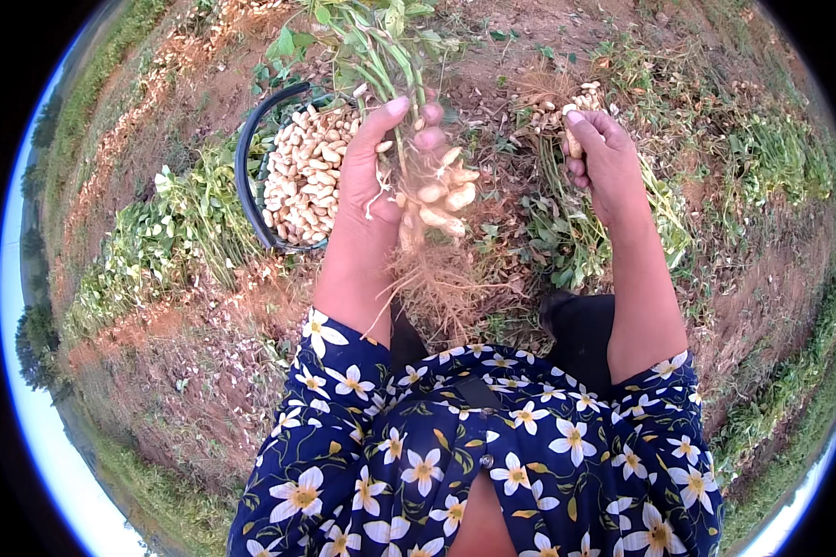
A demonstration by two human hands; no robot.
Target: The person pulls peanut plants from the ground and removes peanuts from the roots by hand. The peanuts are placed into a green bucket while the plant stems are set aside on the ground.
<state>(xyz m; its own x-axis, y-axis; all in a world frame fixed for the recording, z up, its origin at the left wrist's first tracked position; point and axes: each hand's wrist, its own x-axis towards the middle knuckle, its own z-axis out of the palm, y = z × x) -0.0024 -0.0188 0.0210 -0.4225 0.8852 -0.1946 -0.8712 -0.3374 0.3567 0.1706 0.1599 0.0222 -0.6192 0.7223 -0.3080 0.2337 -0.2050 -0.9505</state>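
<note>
My left hand [369,167] grips a pulled peanut plant [404,73] by its stems, thumb along the near side. The leafy tops point away from me. Below the fingers hangs a cluster of pale peanut pods [446,202], with thin tangled roots [442,285] under it. Apart from the plant, to its right, my right hand [613,157] pinches a peanut pod [574,144] between thumb and fingers; whether more lie in the palm is hidden. Just left of my left hand stands a dark bucket [246,174] heaped with loose peanut pods [303,181], partly covered by that hand.
Uprooted peanut plants [571,216] lie beyond my right knee, some pods [586,97] showing behind the hand. Another leafy heap [181,216] lies left of the bucket. Dry leaves and reddish soil [494,63] cover the ground. My dark-clad legs [585,341] are close below.
</note>
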